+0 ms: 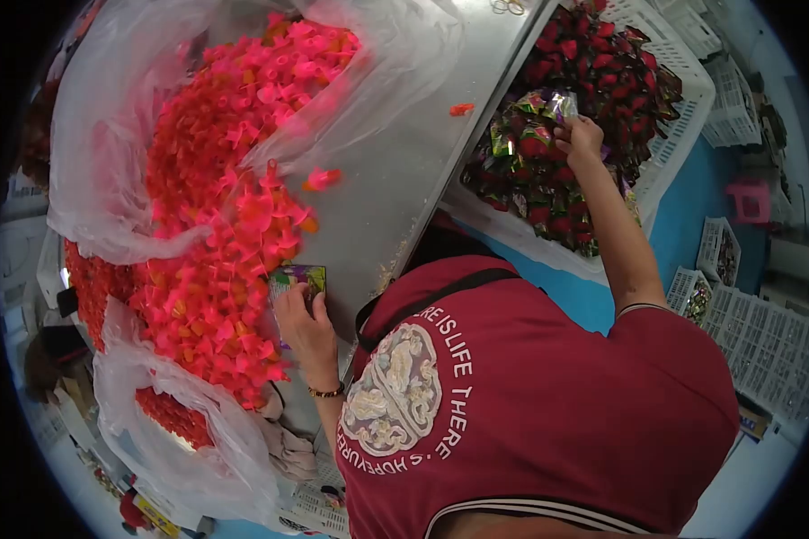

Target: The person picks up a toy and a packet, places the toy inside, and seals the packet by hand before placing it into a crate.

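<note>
My left hand [304, 328], with a bracelet on the wrist, holds a small shiny foil wrapper [298, 278] at the edge of a big heap of pink-red plastic flower pieces [225, 225] on a steel table [395, 180]. My right hand [581, 136] reaches out to the right over a white crate [683, 135]. It grips a foil-wrapped red flower [548, 112] on top of the pile of wrapped red flowers [584, 81] that fills the crate. My red printed shirt [530, 404] covers the lower middle of the view.
Clear plastic bags [108, 180] lie under and around the flower heap. Single loose pieces [322, 178] lie on the bare steel. More white crates [764, 341] stand on the blue floor at the right, some with wrapped items. Rubber bands [509, 7] lie at the table's far end.
</note>
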`<state>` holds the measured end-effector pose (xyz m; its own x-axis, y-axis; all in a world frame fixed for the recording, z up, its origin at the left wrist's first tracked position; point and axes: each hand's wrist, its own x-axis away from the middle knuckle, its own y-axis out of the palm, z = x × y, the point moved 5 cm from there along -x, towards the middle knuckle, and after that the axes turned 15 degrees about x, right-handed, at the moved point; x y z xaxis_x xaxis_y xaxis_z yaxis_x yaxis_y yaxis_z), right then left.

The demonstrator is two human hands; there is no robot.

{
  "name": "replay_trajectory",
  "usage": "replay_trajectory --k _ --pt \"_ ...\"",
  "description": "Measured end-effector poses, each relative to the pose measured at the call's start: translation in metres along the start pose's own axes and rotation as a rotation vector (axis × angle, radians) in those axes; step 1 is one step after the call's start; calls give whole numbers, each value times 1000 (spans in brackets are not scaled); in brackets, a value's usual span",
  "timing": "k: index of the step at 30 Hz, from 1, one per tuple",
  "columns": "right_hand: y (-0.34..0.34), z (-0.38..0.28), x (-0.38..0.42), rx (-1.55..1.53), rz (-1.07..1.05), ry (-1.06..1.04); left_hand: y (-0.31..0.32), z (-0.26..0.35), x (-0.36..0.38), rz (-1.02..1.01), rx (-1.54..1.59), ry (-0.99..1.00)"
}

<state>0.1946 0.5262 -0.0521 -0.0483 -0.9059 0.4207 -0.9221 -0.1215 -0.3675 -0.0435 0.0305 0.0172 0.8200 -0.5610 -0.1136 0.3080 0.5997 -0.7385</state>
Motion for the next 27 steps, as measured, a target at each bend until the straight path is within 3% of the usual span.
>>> replay_trajectory --k 4,6,8,9,13,15,17,20,24,27 --pt "-3 4 5 173 -372 43 -8 -1 3 69 52 -113" --pt "0 -50 40 1050 -354 -205 -10 -2 2 92 61 -151" --pt "7 -86 60 1677 217 -909 -11 -5 3 102 47 -180" --pt "18 -102 72 1674 205 -927 -10 -6 2 83 51 -183" --pt "113 -134 176 878 -472 -1126 -7 -4 -2 120 -81 -138" --pt "168 -117 225 760 -684 -1407 -6 -3 -3 134 -97 -146" --pt "205 -98 264 737 -640 -1624 -6 -3 -3 148 -120 -166" --pt "248 -74 274 947 -609 -1679 -4 -5 -4 143 -163 -218" --pt "264 -61 265 937 -599 -1655 -2 -6 -7 182 -176 -197" --pt "259 -63 262 727 -588 -1696 -2 -9 -6 228 -132 -166"
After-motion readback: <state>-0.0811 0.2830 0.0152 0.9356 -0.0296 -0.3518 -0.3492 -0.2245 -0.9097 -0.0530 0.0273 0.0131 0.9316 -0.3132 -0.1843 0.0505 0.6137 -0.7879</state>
